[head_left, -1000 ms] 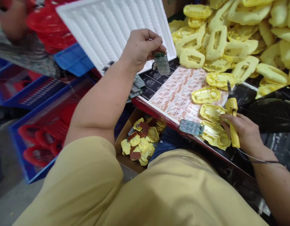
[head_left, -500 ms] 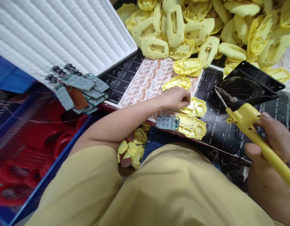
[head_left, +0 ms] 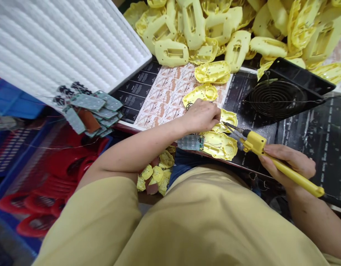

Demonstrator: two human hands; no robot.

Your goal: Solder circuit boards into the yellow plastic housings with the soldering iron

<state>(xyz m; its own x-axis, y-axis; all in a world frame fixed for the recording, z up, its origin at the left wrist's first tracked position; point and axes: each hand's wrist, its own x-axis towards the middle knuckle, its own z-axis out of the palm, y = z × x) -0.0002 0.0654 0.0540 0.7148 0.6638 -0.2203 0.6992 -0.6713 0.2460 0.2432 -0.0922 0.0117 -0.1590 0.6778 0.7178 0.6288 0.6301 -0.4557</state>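
My left hand (head_left: 203, 115) is closed in a pinch over a yellow plastic shell (head_left: 227, 119) on the bench; what its fingers hold is too small to make out. My right hand (head_left: 289, 160) grips a yellow soldering iron (head_left: 272, 159), its metal tip (head_left: 231, 128) pointing left and reaching the spot right beside my left fingers. Just below lies another yellow shell (head_left: 220, 145) with a small grey-green circuit board (head_left: 190, 142) joined to its left end.
A large heap of yellow shells (head_left: 228, 26) fills the back. A black fan (head_left: 278, 96) sits at right. A white ribbed tray (head_left: 62, 40) lies at left, with a stack of circuit boards (head_left: 90, 111) at its edge. Blue crates with red parts (head_left: 34, 184) stand below left.
My left hand moved from the air beside the white tray, where it held a circuit board, down to the shells. My right hand swung the soldering iron in, tip now beside my left fingers.
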